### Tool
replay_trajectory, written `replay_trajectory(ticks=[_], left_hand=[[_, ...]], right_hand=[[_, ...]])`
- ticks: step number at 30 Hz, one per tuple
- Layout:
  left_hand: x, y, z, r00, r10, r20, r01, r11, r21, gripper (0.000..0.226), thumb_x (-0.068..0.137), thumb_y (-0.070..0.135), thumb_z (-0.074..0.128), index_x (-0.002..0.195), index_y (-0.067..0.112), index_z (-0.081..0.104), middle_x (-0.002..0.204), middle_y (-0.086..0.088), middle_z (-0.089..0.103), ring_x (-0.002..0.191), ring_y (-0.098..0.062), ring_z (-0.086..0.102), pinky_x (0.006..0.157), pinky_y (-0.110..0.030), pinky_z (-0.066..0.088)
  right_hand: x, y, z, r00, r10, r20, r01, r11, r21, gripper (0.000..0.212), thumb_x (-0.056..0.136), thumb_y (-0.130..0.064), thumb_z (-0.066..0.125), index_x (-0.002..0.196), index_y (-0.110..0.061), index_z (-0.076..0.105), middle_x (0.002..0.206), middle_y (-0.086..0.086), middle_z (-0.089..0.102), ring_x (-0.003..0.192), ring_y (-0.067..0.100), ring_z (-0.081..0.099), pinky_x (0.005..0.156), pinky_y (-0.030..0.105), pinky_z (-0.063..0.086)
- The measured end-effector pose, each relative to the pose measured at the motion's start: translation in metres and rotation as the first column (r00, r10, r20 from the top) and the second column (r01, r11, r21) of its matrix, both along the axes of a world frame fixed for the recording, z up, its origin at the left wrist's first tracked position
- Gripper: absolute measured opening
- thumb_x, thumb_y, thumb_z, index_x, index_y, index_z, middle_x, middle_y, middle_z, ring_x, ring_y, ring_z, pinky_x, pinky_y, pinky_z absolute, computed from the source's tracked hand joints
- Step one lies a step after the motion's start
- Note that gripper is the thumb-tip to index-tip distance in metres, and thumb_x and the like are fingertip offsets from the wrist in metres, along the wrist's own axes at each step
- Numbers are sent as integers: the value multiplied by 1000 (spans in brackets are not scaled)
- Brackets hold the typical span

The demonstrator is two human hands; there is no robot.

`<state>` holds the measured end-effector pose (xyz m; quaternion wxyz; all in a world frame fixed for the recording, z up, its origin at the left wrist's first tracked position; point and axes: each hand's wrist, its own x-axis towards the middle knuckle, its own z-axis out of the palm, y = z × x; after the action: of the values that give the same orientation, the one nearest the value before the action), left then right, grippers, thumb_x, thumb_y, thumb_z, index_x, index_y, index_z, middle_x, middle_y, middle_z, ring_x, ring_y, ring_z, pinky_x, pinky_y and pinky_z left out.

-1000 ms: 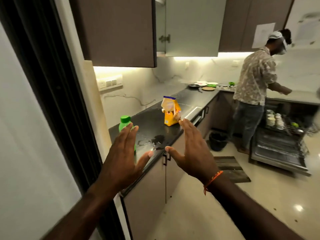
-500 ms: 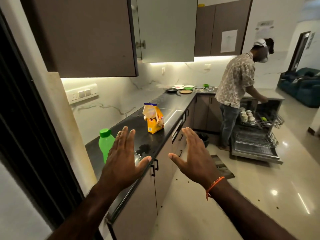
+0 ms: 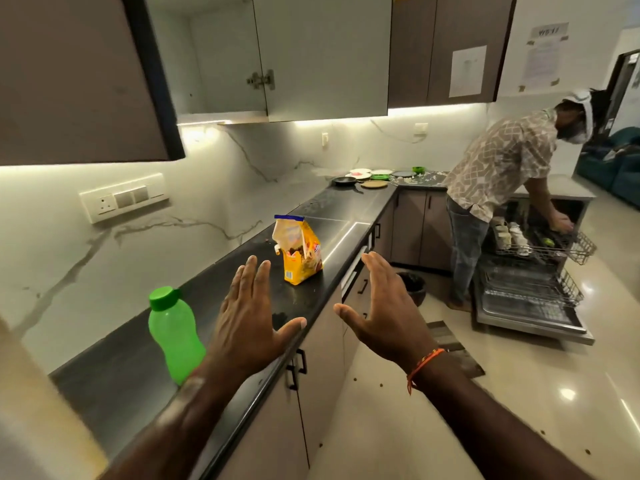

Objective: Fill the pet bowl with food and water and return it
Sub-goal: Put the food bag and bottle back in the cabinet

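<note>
A yellow pet food bag (image 3: 300,250), torn open at the top, stands upright on the black counter (image 3: 114,372). A green capped water bottle (image 3: 175,336) stands nearer, at the left. My left hand (image 3: 251,317) is held flat, fingers spread, over the counter's front edge, right of the bottle. My right hand (image 3: 388,306) is raised beside it over the floor, fingers apart, an orange thread on the wrist. Both hands hold nothing. A dark bowl (image 3: 412,287) sits on the floor by the lower cabinets; whether it is the pet bowl I cannot tell.
A person (image 3: 498,188) bends over an open dishwasher (image 3: 530,289) with its racks pulled out at the far right. Plates and a pan (image 3: 363,178) lie at the counter's far end. An upper cabinet door (image 3: 325,57) hangs open. A dark mat (image 3: 450,344) lies on the shiny floor.
My view has come through the doorway and closer to the counter, turning right. The bottle and bag now appear nearer. Both hands stay raised and spread.
</note>
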<state>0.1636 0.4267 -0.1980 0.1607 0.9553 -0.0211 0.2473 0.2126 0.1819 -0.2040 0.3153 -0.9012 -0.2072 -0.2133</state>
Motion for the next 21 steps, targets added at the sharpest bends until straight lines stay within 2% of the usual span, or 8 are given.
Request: replay_trajectory(ticks=[3, 9, 21], left_hand=[[51, -11, 4, 999, 28, -25, -29, 999, -21, 124, 79, 78, 65, 166, 21, -2, 174, -2, -10, 161, -23, -6, 129, -48, 16], [131, -27, 18, 995, 100, -21, -101, 992, -71, 126, 76, 78, 66, 166, 20, 0, 175, -1, -6, 161, -23, -3, 126, -46, 15], [260, -14, 3, 987, 154, -50, -156, 986, -54, 128, 75, 83, 64, 166, 21, -2, 175, -1, -6, 160, -22, -4, 124, -43, 11]], right_hand=[[52, -11, 3, 999, 34, 7, -34, 999, 2, 101, 88, -60, 69, 163, -21, 14, 172, 5, 15, 158, 18, 12, 123, 31, 19], [146, -31, 16, 996, 88, 12, -87, 995, -57, 101, 87, -65, 66, 163, -24, 12, 171, 2, 14, 157, 16, 13, 118, 24, 14], [288, -21, 8, 990, 137, 25, -135, 989, -58, 101, 88, -70, 60, 163, -25, 9, 172, 0, 13, 157, 13, 11, 117, 23, 12]])
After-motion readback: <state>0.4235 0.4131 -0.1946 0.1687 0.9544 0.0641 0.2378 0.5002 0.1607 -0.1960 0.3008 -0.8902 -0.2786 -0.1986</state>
